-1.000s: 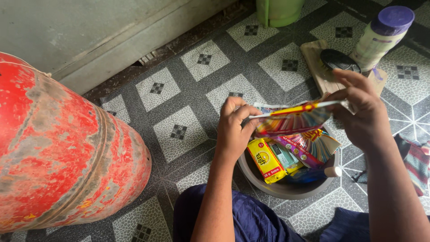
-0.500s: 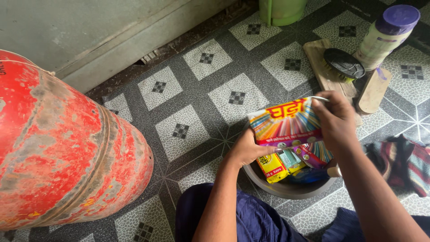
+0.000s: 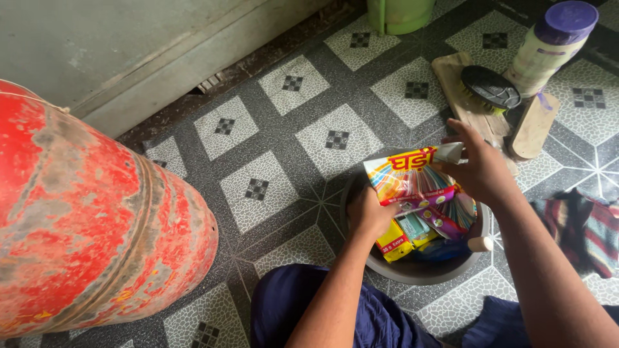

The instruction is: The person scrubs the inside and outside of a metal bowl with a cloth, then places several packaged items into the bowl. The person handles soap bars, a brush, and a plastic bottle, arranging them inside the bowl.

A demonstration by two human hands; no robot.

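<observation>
The striped packet (image 3: 412,177) has come down from where it was held flat above the bowl (image 3: 412,267) a second ago; it now stands tilted on edge among the other packets there, so it looks close to being set in; the left hand (image 3: 369,216) has dropped to the packet's lower left corner and closes on it, while the right hand (image 3: 480,171) pinches the top right corner; the bowl's contents are half hidden beneath the packet and hands; the bottle (image 3: 554,45) is cut off at the frame edge.
</observation>
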